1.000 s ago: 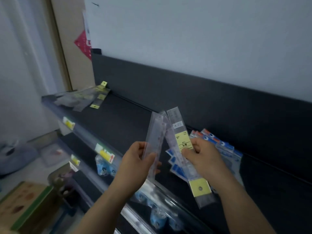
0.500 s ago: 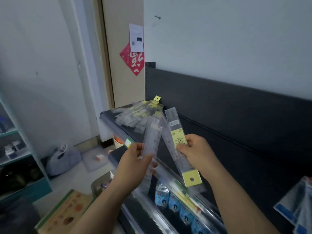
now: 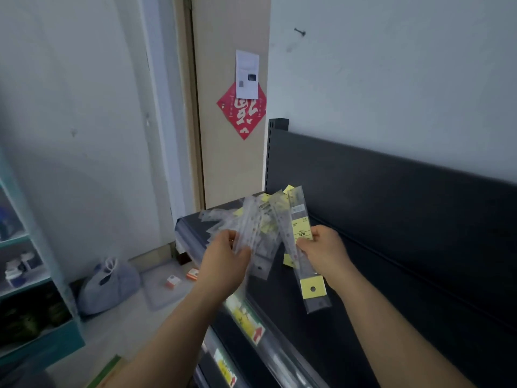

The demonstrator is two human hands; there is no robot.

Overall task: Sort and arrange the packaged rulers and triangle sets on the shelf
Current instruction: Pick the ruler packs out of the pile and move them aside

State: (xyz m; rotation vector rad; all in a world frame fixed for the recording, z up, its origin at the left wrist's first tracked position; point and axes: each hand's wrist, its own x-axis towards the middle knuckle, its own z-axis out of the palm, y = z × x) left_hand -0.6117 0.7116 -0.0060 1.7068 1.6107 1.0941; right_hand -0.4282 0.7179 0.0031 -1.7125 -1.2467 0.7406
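The long clear plastic ruler pack with a yellow hang tab was in the person's right hand, pinched around its middle by closed fingers, the tab end hanging down toward the person. The left hand was closed on a second clear ruler pack without visible tab, held upright and tilted a little. Both packs were in the air, just before the loose heap of similar transparent ruler packs which lay at the left end of the black metal shelf, near its corner.

I thought the person was about to add these to the heap. The sleeves looked slippery, so a pack could slide out of such a light pinch. Also the heap lay close to the shelf edge; a push there might send packs down to the floor, where a grey plastic bag stood.
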